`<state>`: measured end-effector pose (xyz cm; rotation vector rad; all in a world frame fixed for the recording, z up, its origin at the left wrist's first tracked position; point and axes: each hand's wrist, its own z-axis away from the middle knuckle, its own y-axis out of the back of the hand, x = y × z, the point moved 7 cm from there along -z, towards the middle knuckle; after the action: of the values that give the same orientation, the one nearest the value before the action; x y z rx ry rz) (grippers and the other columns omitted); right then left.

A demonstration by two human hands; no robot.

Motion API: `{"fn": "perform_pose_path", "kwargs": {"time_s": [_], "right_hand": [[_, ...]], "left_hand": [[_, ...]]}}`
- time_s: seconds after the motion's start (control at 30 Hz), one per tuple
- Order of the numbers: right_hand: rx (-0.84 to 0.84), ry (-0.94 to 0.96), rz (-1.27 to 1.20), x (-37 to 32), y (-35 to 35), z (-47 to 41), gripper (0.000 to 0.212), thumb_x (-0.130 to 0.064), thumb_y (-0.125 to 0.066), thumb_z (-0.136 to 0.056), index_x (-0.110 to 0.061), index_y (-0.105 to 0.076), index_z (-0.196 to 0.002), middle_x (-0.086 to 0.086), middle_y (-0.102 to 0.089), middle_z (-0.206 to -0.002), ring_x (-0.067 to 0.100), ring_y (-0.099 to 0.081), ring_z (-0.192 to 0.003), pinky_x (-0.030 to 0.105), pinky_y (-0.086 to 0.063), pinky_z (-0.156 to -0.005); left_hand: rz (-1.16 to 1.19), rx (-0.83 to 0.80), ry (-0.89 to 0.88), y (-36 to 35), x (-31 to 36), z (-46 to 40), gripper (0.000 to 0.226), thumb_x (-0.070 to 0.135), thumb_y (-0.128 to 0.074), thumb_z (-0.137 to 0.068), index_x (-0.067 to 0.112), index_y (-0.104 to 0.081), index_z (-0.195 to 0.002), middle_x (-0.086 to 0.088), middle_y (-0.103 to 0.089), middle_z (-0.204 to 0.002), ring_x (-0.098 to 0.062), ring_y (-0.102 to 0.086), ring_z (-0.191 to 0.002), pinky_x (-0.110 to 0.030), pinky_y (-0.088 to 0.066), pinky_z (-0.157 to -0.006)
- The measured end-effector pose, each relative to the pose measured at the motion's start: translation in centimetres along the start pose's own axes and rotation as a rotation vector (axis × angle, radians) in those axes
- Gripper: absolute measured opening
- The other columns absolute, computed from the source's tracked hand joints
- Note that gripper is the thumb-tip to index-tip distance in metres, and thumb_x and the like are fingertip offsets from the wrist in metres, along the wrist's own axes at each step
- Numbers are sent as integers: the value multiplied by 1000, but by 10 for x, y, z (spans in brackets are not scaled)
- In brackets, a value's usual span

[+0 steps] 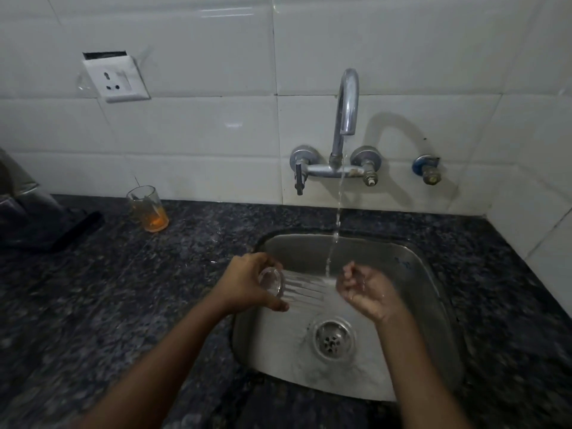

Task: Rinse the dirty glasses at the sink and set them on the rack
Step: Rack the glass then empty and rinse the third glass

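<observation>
One ribbed clear glass (294,289), sideways

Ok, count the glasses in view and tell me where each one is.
2. One glass lies sideways in the left hand over the sink; a dirty glass with orange residue stands on the counter by the wall. Others may be out of frame.

We see two bare forearms with no sleeves, no watch and no bracelet on either wrist. Our left hand (247,283) and right hand (368,292) show no rings on the fingers (349,270). The right one glistens, wet.
</observation>
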<state>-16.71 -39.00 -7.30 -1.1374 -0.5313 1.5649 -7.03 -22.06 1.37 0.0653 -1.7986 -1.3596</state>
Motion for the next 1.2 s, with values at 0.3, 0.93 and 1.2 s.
{"fn": "perform_pose_path", "kwargs": {"time_s": [0.3, 0.93, 1.2], "right_hand": [[-86, 77, 1579, -23, -105, 47, 23, -13, -49, -95, 2, -66, -90, 10, -66, -79, 22, -64, -73, 31, -52, -68], [1, 739, 1539, 44, -146, -15, 67, -39, -91, -32, -22, -68, -92, 2, -71, -94, 16, -67, -88, 34, -55, -80], [-117, 781, 1364, 186, -294, -103, 81, -40, -89, -23, -31, -54, -96, -1, -69, -96, 19, -67, -88, 42, -57, -77]], "left_hand": [[-179, -59, 33, -27, 40, -17, 47, 33, -90, -49, 11, -58, -77, -1, -55, -77, -15, -49, -70, -24, -25, -55], [459, 274, 239, 100, -82, 31, 31, 20, -79, -72, 19, -64, -100, -5, -70, -100, -19, -69, -94, -40, -56, -87], [235, 566, 665, 215, -326, 141, 31, 36, -73, -77, 11, -70, -94, -5, -72, -94, -18, -66, -92, -27, -49, -78]]}}
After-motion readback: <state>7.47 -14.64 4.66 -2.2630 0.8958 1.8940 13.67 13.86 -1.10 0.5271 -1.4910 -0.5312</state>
